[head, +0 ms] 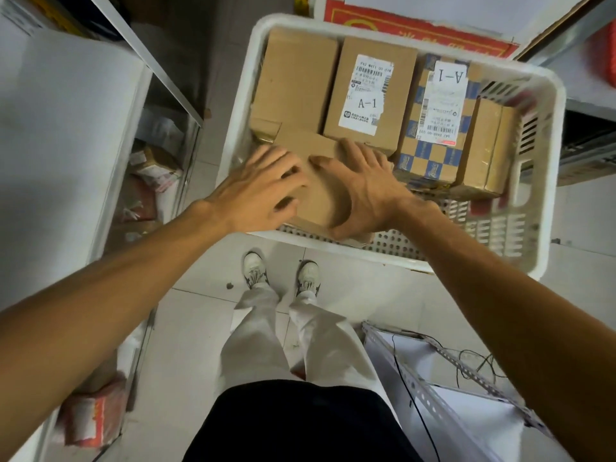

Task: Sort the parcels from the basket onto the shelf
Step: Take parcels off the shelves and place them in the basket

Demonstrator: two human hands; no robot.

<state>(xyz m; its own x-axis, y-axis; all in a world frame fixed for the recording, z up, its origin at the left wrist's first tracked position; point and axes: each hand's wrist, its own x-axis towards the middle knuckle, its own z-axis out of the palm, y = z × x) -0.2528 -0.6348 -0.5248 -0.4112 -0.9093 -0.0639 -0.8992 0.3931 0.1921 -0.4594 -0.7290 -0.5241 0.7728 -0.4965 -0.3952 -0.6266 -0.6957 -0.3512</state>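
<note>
Head view: the white shelf [66, 128] runs down the side to the left of both hands, with soft bagged parcels [153, 181] on a lower level of it. Out beyond the fingertips and to their right stands the white slotted basket [466, 228], which sits on the tiled floor [200, 328].

Four cardboard parcels stand packed together in the basket past the fingers:
- a plain tall box [296, 75] is farthest left
- a box labelled A-1 [366, 95] is next to it
- a blue-checked box [433, 145] has its A-1 label upside down
- a narrow brown box [490, 145] is at the right end

Directly under the fingers, in the basket's near left corner, lies a flat brown box [320, 198].

The left hand [263, 188] rests on this box's left part, its fingers [286, 175] spread and only lightly bent on the top face. The right hand [363, 188] covers the box's right edge. Its fingers [353, 150] are splayed and nearly straight and its thumb lies across the top toward the left hand. Neither hand is closed round the box. The two thumbs are near each other over the cardboard.
</note>
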